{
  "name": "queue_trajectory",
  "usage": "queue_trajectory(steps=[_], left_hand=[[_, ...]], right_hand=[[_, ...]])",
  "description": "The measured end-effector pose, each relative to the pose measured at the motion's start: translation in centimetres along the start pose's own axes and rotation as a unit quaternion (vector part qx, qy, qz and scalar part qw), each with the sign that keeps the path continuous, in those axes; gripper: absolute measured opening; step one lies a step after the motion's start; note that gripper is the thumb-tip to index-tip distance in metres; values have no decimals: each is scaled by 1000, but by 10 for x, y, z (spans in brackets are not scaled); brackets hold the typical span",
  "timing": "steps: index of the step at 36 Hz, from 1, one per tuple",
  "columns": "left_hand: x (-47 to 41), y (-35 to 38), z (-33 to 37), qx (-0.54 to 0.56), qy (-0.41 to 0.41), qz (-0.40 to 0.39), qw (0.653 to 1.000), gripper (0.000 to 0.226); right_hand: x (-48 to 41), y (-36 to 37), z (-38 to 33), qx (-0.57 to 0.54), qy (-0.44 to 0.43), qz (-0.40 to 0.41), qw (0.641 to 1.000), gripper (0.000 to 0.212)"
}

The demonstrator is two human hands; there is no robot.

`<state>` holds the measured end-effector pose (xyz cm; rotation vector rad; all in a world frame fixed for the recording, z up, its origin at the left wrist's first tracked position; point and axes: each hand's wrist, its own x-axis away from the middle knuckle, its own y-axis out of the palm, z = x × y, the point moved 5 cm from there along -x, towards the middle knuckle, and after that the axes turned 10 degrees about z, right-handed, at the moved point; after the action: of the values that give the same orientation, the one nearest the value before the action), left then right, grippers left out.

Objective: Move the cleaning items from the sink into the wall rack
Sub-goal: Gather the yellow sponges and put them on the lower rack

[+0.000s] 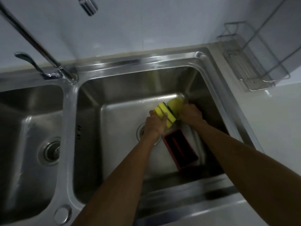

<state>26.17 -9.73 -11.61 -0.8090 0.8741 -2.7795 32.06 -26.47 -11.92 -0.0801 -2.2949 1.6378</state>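
Red holder (pixel 180 149) just beside yellow sponges (pixel 167 111) under both hands.

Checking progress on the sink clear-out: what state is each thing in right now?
Yellow sponges: in the right basin, gripped by both hands.
Left hand: closed on the sponges.
Right hand: closed on the sponges.
Red holder: lying in the basin, untouched.
Wall rack: holds no visible items.
Faucet: no water running.
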Motion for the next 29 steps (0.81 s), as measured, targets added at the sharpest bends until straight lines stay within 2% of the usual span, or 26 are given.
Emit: queue_trajectory(steps=[5,8,11,13,16,18,20,22,24,25,29], left_hand=[[-23,9,0,62,-70,7,996,87],[-33,12,-2,114,-102,19,988,84],[-37,11,-7,148,-127,47,980,71],[-38,9,-9,185,-146,61,970,74],[-35,5,-9,242,-184,63,951,100],[-33,3,-8,267,-195,59,942,102],[-31,-2,-8,282,-205,45,936,106],[-30,-8,-9,287,-207,30,935,95],[-25,-16,-9,295,-210,18,932,63],[-21,-21,-7,302,-210,10,930,54],[-2,-39,11,316,-188,-46,929,57]], right_hand=[[-10,8,-4,-43,0,4,999,73],[-15,13,-5,-59,-26,-23,998,49],[-18,16,-1,-173,3,-53,983,34],[-18,19,-3,-242,25,-78,967,30],[-14,24,-6,-316,59,-121,939,56],[-7,27,-4,-337,72,-154,926,73],[-1,25,-3,-327,57,-171,928,88],[5,21,-5,-327,35,-171,929,97],[13,13,-9,-335,17,-166,927,98],[18,9,-11,-339,8,-162,927,98],[47,-15,-21,-338,-21,-134,931,104]])
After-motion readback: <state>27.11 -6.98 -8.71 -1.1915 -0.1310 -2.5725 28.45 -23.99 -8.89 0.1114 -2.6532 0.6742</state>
